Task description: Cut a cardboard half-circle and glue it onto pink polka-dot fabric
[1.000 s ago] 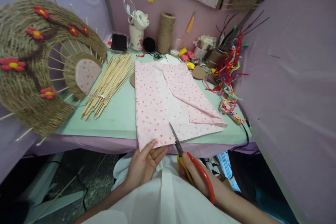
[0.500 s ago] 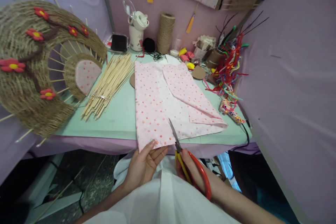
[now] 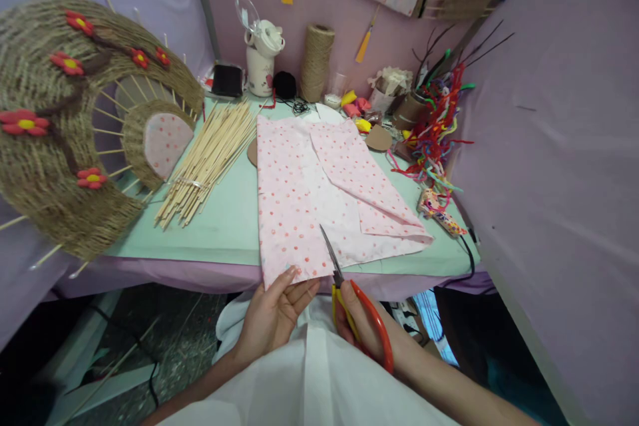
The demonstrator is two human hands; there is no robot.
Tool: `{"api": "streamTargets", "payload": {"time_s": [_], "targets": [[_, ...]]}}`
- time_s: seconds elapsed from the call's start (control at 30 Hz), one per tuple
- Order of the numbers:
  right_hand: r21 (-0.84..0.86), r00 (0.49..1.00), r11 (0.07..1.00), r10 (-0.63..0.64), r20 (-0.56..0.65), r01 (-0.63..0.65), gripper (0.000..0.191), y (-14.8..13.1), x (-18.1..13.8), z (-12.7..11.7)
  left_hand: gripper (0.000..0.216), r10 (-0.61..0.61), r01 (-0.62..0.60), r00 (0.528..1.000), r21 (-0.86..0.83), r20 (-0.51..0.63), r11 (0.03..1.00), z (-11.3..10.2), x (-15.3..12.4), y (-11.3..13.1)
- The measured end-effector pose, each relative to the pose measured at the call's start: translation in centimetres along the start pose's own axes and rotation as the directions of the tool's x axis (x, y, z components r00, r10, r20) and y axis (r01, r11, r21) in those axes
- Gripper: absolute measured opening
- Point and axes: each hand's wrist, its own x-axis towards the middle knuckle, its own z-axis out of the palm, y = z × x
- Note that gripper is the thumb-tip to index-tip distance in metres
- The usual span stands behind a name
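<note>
A pink dotted cloth [image 3: 304, 200] lies on the pale green table [image 3: 219, 226], its near edge hanging over the front. My left hand [image 3: 274, 313] grips that near edge with thumb on top and fingers underneath. My right hand [image 3: 367, 333] is closed in the red-and-yellow handles of a pair of scissors [image 3: 344, 293]. The metal blades point up into the cloth just right of my left hand.
A bundle of wooden sticks [image 3: 212, 160] lies left of the cloth. A woven straw fan with red flowers [image 3: 64, 120] leans at far left. At the back stand a twine spool [image 3: 316, 63], a white jug [image 3: 262, 53] and coloured pipe cleaners [image 3: 434, 126]. A patterned glue gun [image 3: 439, 210] lies right.
The scissors and my right hand have edged forward and slightly left, the blades reaching a little deeper into the cloth. My left hand has stayed on the edge.
</note>
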Motion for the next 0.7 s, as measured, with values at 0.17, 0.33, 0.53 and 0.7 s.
{"api": "streamTargets", "payload": {"time_s": [0.17,0.33,0.53,0.7], "targets": [[0.151,0.994,0.983,0.107,0.020,-0.109,0.076,0.3,0.5,0.4,0.023,0.013,-0.013,1.000,0.021,0.016,1.000,-0.1,0.0,0.0],[0.206,0.990,0.969,0.133,0.037,-0.138,0.070,-1.0,0.7,0.3,0.027,0.009,-0.009,1.000,0.034,-0.002,0.999,0.1,-0.1,0.1],[0.286,0.989,0.947,0.143,0.037,-0.148,0.071,-0.7,1.6,0.5,0.020,0.004,-0.003,1.000,0.039,-0.017,0.999,0.2,-0.3,0.2],[0.344,0.990,0.928,0.140,0.024,-0.140,0.069,-0.4,2.1,0.9,0.022,0.001,0.000,1.000,0.043,-0.023,0.999,0.2,-0.3,0.1]]}}
